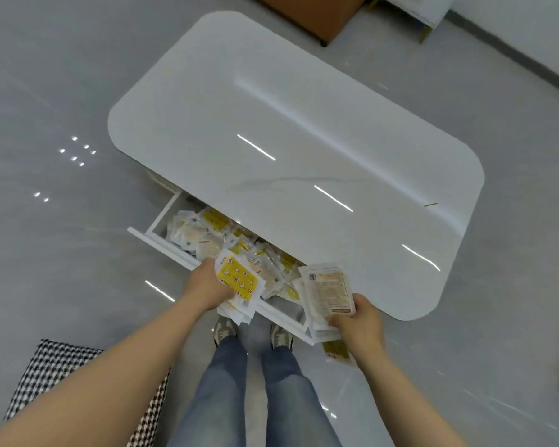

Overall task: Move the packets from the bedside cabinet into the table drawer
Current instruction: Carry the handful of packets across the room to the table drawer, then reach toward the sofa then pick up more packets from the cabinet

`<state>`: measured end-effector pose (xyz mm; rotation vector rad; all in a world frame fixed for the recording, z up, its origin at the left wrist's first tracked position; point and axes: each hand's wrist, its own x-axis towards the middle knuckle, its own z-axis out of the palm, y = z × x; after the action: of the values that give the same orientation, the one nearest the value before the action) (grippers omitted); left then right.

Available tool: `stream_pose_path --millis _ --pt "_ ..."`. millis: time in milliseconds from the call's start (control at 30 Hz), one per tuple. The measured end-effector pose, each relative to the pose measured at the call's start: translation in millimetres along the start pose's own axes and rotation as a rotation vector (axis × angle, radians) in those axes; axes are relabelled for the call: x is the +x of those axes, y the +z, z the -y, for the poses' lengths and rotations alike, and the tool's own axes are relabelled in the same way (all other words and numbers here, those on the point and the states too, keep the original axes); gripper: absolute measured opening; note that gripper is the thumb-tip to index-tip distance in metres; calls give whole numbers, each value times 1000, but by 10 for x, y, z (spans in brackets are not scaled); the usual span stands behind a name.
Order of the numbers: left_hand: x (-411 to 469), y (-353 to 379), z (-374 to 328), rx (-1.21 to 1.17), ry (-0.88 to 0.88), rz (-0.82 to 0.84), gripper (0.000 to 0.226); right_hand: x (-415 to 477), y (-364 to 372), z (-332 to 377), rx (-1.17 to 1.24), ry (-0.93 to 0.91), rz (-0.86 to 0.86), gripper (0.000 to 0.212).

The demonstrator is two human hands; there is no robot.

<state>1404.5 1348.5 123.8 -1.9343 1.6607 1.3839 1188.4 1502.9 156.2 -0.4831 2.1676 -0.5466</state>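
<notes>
L grip [204,287] clutches yellow pkts [238,279] | R grip [363,329] clutches pale pkts [328,293] | both at open drawer [167,248]

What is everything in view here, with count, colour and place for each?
table: one, glossy white, centre of view
drawer: one, white, open at table's near edge
loose packets: many, yellow and white, heaped in drawer
left stack of packets: one, yellow face up, above drawer front
right stack of packets: one, pale printed side up, above drawer's right end
houndstooth fabric: one, black and white, lower left
brown box: one, brown, top edge
legs: two, blue jeans, bottom centre
left hand: one, fingers grip left stack
right hand: one, fingers grip right stack
</notes>
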Motion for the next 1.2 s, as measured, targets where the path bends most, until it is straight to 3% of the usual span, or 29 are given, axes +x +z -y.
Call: stream_pose_path --millis 167,367,600,900,1100,1200 --pt "498 133 -40 97 3 58 52 200 240 -152 25 57 -22 22" --pt "939 285 56 2 -37 157 71 439 449 -230 -7 71 -38 23" --pt "989 256 234 244 130 141 46 588 674 -262 -27 71 -9 24" --pt "956 109 485 525 258 144 42 1105 1034 -213 -184 34 61 15" --pt "981 150 586 563 281 153 43 1515 1288 -144 -391 -56 270 29" --pt "980 175 584 550 286 150 43 1649 1371 -238 -447 -22 257 43"
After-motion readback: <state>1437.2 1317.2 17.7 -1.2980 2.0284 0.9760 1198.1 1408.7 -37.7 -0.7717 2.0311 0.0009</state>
